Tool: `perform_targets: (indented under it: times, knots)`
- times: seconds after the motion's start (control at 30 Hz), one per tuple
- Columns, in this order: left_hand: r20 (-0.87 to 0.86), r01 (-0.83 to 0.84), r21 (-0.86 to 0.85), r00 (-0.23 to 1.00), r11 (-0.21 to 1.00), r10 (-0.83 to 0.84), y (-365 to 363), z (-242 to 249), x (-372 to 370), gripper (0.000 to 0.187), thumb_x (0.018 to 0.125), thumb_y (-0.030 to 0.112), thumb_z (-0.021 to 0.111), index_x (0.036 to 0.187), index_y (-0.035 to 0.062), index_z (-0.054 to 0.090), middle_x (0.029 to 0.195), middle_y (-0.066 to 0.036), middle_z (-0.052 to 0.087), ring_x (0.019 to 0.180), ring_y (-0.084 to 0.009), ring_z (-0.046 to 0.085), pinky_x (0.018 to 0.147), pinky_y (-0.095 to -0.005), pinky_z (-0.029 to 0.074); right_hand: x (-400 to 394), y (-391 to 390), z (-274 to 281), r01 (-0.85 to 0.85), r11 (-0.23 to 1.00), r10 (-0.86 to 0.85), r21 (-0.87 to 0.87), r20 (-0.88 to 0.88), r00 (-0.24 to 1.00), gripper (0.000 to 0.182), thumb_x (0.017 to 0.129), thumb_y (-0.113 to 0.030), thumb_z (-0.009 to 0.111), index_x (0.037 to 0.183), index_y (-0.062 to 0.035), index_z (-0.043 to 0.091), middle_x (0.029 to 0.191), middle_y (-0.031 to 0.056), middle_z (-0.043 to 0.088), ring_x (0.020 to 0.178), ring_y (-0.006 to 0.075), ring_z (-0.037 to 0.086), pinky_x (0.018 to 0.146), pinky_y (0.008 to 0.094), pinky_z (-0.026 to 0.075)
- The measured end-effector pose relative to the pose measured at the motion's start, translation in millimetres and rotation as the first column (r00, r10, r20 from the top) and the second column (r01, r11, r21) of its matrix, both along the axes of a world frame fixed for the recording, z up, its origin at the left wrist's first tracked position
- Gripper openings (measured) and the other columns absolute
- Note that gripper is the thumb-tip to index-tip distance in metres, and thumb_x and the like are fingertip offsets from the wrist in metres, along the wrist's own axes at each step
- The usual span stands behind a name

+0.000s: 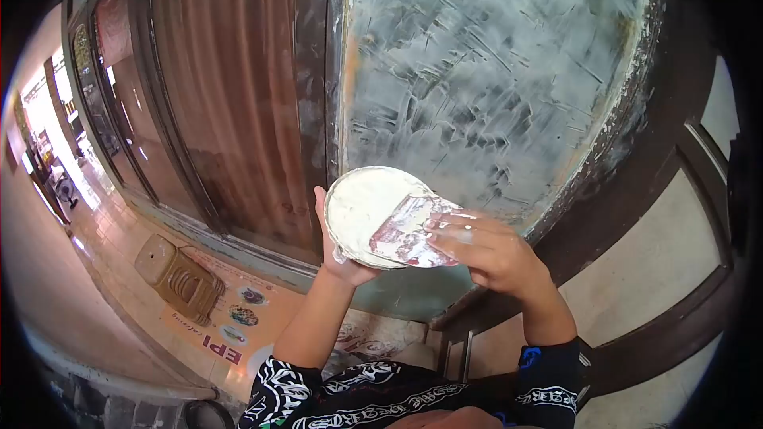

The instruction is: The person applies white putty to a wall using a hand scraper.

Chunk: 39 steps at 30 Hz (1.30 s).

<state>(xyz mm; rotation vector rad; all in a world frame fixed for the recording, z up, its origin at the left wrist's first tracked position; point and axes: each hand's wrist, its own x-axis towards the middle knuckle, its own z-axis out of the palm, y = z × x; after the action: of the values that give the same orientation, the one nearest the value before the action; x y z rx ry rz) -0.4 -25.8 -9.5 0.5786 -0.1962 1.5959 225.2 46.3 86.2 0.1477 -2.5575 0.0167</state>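
Note:
In the head view, my left hand (338,258) is closed around the side of a round tub of white putty (358,206), holding it up in front of the wall. White smears mark that hand near the rim. My right hand (493,246) grips a flat, reddish putty scraper (409,230) coated in white paste. The scraper's edge lies over the tub's opening, at the putty or just above it. Behind the tub rises a wall panel (485,56) covered in streaky grey-white filler.
Left of the panel is a dark window frame (314,95) with brown curtains behind glass. A brown plastic stool (179,270) lies on an orange printed banner (238,314) on the floor. A dark wooden door with pale panels (652,246) stands at the right.

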Motion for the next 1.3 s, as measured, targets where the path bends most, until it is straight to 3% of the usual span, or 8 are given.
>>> perform_targets:
  times: [0.37, 0.43, 0.57, 0.63, 0.8, 1.03, 1.1, 1.3]
  knots:
    - [-0.015, 0.040, 0.033, 0.999, 0.999, -0.040, 12.5, 9.7, 7.4, 0.094, 0.090, 0.080, 0.033, 0.145, 0.0063, 0.046, 0.146, -0.019, 0.050, 0.129, -0.0380, 0.053, 0.106, -0.0530, 0.045, 15.1, 4.6, 8.4, 0.045, 0.999, -0.046, -0.029, -0.036, 0.998, 0.063, 0.062, 0.008, 0.063, 0.123, -0.0079, 0.068, 0.117, 0.0157, 0.067, 0.115, 0.0349, 0.063, 0.099, 0.0443, 0.050]
    - [-0.004, -0.021, -0.095, 1.000, 0.995, 0.021, 16.6, 12.8, 9.4, 0.094, 0.089, 0.081, 0.033, 0.145, 0.0065, 0.047, 0.145, -0.018, 0.051, 0.130, -0.0378, 0.052, 0.107, -0.0530, 0.044, 19.8, 7.2, 15.7, 0.082, 0.997, -0.082, 0.012, -0.025, 0.996, 0.063, 0.062, 0.007, 0.063, 0.124, -0.0085, 0.067, 0.119, 0.0154, 0.067, 0.115, 0.0348, 0.062, 0.099, 0.0442, 0.049]
    - [-0.043, 0.035, 0.032, 0.999, 0.999, -0.033, 25.2, 17.0, 10.3, 0.093, 0.089, 0.081, 0.032, 0.147, 0.0088, 0.044, 0.149, -0.016, 0.047, 0.131, -0.0376, 0.051, 0.108, -0.0532, 0.042, 25.1, 4.7, 16.9, 0.096, 0.995, -0.096, -0.001, -0.009, 0.995, 0.064, 0.062, 0.008, 0.063, 0.124, -0.0075, 0.066, 0.120, 0.0136, 0.066, 0.117, 0.0346, 0.061, 0.101, 0.0450, 0.049]
    - [-0.051, 0.055, 0.036, 0.997, 0.998, -0.053, 31.6, 18.4, 12.0, 0.093, 0.089, 0.081, 0.032, 0.147, 0.0090, 0.043, 0.149, -0.016, 0.047, 0.131, -0.0374, 0.051, 0.108, -0.0532, 0.042, 26.2, 7.9, 21.7, 0.037, 0.999, -0.035, 0.020, -0.082, 0.996, 0.063, 0.064, 0.008, 0.062, 0.125, -0.0070, 0.066, 0.122, 0.0122, 0.066, 0.120, 0.0342, 0.060, 0.102, 0.0437, 0.049]
    - [-0.037, 0.072, 0.022, 0.997, 0.997, -0.071, 45.0, 28.3, 17.5, 0.093, 0.089, 0.081, 0.033, 0.147, 0.0092, 0.044, 0.149, -0.015, 0.047, 0.131, -0.0369, 0.051, 0.107, -0.0536, 0.043, 31.8, 10.5, 25.5, 0.116, 0.993, -0.115, 0.018, -0.048, 0.992, 0.064, 0.063, 0.010, 0.061, 0.125, -0.0041, 0.065, 0.120, 0.0129, 0.066, 0.121, 0.0343, 0.060, 0.103, 0.0439, 0.049]
    - [-0.104, 0.177, 0.032, 0.979, 0.984, -0.173, 64.2, 48.3, 23.9, 0.097, 0.087, 0.084, 0.031, 0.146, 0.0086, 0.044, 0.146, -0.015, 0.050, 0.128, -0.0370, 0.053, 0.106, -0.0542, 0.044, 40.8, 18.2, 41.7, 0.166, 0.986, -0.162, 0.022, -0.128, 0.978, 0.064, 0.063, 0.009, 0.062, 0.125, -0.0071, 0.066, 0.117, 0.0125, 0.067, 0.117, 0.0340, 0.061, 0.101, 0.0428, 0.050]
    - [-0.111, 0.160, 0.010, 0.981, 0.987, -0.158, 72.8, 50.2, 23.8, 0.097, 0.087, 0.085, 0.031, 0.146, 0.0090, 0.045, 0.146, -0.015, 0.050, 0.128, -0.0371, 0.053, 0.106, -0.0539, 0.044, 39.3, 17.6, 45.8, 0.190, 0.982, -0.188, 0.019, -0.071, 0.980, 0.064, 0.063, 0.010, 0.062, 0.125, -0.0066, 0.065, 0.118, 0.0138, 0.067, 0.117, 0.0343, 0.061, 0.101, 0.0429, 0.050]
    - [-0.153, 0.140, -0.022, 0.978, 0.990, -0.142, 86.0, 66.6, 31.8, 0.098, 0.086, 0.085, 0.030, 0.147, 0.0091, 0.044, 0.147, -0.015, 0.049, 0.128, -0.0369, 0.053, 0.107, -0.0537, 0.043, 45.9, 21.9, 58.5, 0.230, 0.973, -0.231, -0.033, -0.241, 0.943, 0.059, 0.065, 0.014, 0.059, 0.120, -0.0050, 0.069, 0.113, 0.0159, 0.069, 0.106, 0.0355, 0.067, 0.095, 0.0387, 0.053]
